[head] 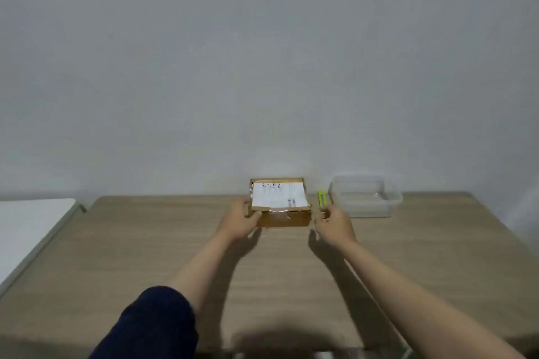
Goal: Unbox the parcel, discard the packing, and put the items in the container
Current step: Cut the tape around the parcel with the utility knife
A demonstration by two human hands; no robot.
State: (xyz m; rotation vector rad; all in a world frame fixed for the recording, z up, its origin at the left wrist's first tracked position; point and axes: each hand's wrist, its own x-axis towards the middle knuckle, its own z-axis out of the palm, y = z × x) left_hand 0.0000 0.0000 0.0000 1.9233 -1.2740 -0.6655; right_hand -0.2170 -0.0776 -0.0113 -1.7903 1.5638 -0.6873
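Observation:
A brown cardboard parcel (281, 214), taped shut with a white shipping label on top, sits at the far edge of the wooden table (145, 256), against the wall. My left hand (240, 220) grips its front left corner. A yellow-green utility knife (321, 199) lies just right of the parcel. My right hand (335, 223) has its thumb and fingers pinched on the knife's near end. Beyond the knife, to the right, stands a clear plastic container (366, 198) with nothing visible inside it.
A white surface (32, 230) adjoins the table on the left. A plain grey wall (262, 67) rises straight behind the parcel and container. A dark sleeve (148, 326) covers my left upper arm at the table's near edge.

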